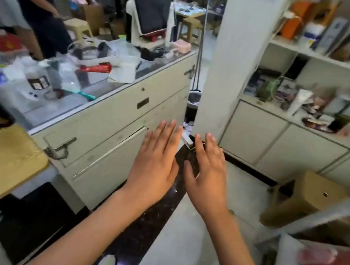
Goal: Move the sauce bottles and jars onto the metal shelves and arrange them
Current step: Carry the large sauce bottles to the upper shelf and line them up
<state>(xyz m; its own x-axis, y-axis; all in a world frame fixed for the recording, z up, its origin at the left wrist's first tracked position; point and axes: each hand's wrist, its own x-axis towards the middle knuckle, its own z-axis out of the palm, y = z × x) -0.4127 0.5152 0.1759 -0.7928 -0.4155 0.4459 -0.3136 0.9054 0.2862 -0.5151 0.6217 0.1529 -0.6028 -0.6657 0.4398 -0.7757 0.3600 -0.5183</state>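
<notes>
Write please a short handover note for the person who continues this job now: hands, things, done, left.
Left hand: open, fingers straight, holds nothing.
Right hand: open, also holds nothing.
Both hover over the floor between the glass counter and the white pillar.
Things: no sauce bottles, jars or metal shelves can be made out clearly in this view.
Done: nothing visible.
Left: find the bottles and jars, move them, arrange them.

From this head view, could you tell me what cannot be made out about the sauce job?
- Head view: sauce bottles and jars cannot be identified; the white shelves at right are blurred.
- Grey rack at lower right: cut off by the edge, contents blurred.
- Left hand and right hand: flat and empty; the floor beneath is hidden.
</notes>
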